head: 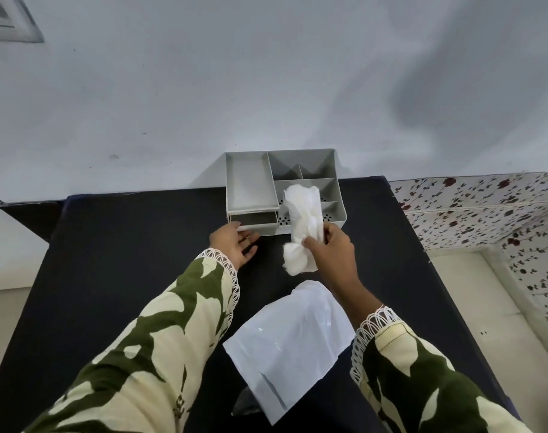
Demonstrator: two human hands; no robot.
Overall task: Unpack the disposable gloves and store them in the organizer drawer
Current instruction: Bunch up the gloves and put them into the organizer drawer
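Holding the bundle of disposable gloves (304, 228) in the right hand (332, 245), fingers pinched around its middle, at about one o'clock from the empty white packet (289, 345) on the black table (125, 245). Pulling the organizer drawer (253, 217) wider first with the left hand (236, 245), fingers loosely spread at its front lip at eleven o'clock. Then probably folding the loose ends under and pressing the bundle flat, so nothing snags on closing.

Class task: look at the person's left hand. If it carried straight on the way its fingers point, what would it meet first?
The left hand points at the front of the grey organizer. It would most likely meet the lip of the partly open drawer, which its fingertips already seem to touch.
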